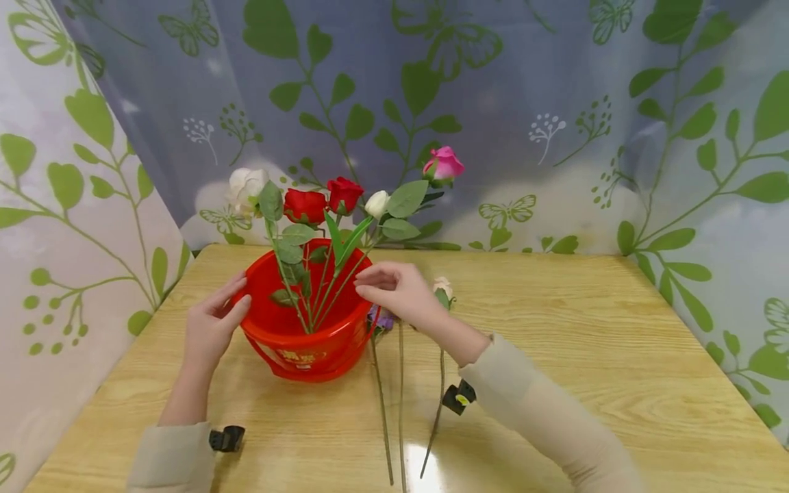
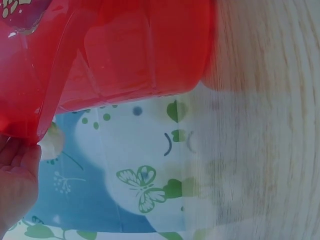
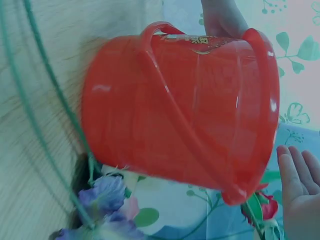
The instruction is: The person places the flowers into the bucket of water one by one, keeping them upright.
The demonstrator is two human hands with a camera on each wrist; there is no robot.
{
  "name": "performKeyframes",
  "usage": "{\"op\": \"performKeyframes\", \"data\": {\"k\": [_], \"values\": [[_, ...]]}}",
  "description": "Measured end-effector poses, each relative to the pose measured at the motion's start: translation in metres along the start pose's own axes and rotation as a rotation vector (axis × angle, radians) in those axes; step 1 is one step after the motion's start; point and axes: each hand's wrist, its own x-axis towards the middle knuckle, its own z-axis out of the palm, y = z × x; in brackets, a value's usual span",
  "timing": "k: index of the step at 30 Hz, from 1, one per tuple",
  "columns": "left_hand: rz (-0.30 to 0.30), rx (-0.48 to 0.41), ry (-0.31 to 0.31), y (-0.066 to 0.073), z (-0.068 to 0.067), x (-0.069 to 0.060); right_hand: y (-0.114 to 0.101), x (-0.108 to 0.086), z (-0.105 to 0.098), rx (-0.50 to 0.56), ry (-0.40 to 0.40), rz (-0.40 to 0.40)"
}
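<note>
A red plastic bucket [image 1: 290, 352] stands upright on the table, its handle hanging down outside. Leaning inside it are artificial flowers: a large white rose [image 1: 246, 188], two red roses [image 1: 305, 205], a white bud [image 1: 377, 204] and a pink rose [image 1: 445, 164]. My left hand [image 1: 209, 329] grips the bucket's rim on the left side; the left wrist view shows those fingers [image 2: 17, 160] at the rim edge. My right hand [image 1: 403, 291] hovers by the right rim, fingers extended and holding nothing. The right wrist view also shows this hand [image 3: 302, 185] apart from the bucket.
Right of the bucket lie a purple flower [image 1: 382, 318], a cream flower [image 1: 442, 287] and another stem [image 1: 402, 411] whose head is hidden by my right hand. The wooden table [image 1: 585, 329] meets a leaf-patterned curtain [image 1: 493, 103] at the back.
</note>
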Motion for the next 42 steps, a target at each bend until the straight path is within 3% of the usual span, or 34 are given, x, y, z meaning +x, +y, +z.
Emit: {"op": "performKeyframes", "data": {"k": [6,22,35,37,42], "values": [[-0.001,-0.01,0.003,-0.001,-0.001,0.0,0.013,-0.018,-0.02,0.001,0.056,-0.007],[0.001,-0.008,-0.012,-0.001,0.0,0.001,0.056,-0.062,-0.06,-0.08,0.099,0.198],[0.024,0.023,0.005,-0.001,-0.002,0.0,0.087,-0.087,-0.063,0.096,0.158,0.366],[0.026,0.022,0.007,-0.001,-0.002,0.0,0.093,-0.089,-0.063,0.129,0.146,0.382],[0.026,0.015,0.008,-0.001,-0.001,0.0,0.116,-0.094,-0.068,0.183,0.055,0.332]]}}
